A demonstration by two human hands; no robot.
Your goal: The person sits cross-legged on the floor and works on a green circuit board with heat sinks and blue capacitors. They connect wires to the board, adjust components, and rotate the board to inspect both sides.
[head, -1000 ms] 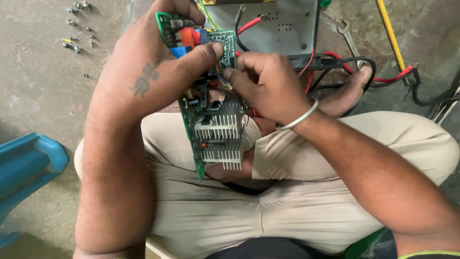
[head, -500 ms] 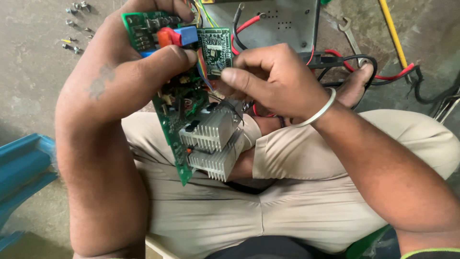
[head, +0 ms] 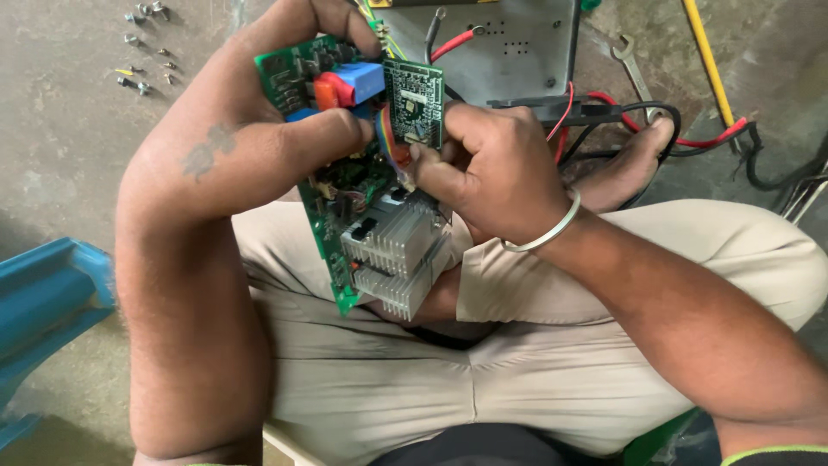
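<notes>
Both hands work over the lap: left hand point(head: 285, 147) clamps the green circuit board point(head: 345, 216) along its upper edge, tilted above the thighs, finned heat sinks point(head: 397, 259) facing up. Right hand point(head: 496, 173) pinches the small daughter board point(head: 414, 102) beside the coloured ribbon wires. Leftward, loose screws point(head: 142, 43) lie on the concrete; behind, an open grey metal case point(head: 509, 47) trails red and black wires.

At frame centre the left hand point(head: 285, 142) grips a green circuit board point(head: 332, 216) with finned heatsinks point(head: 397, 255), while the right hand point(head: 492, 168) pinches a small daughterboard point(head: 414, 99); screws point(head: 142, 47) lie upper left.
</notes>
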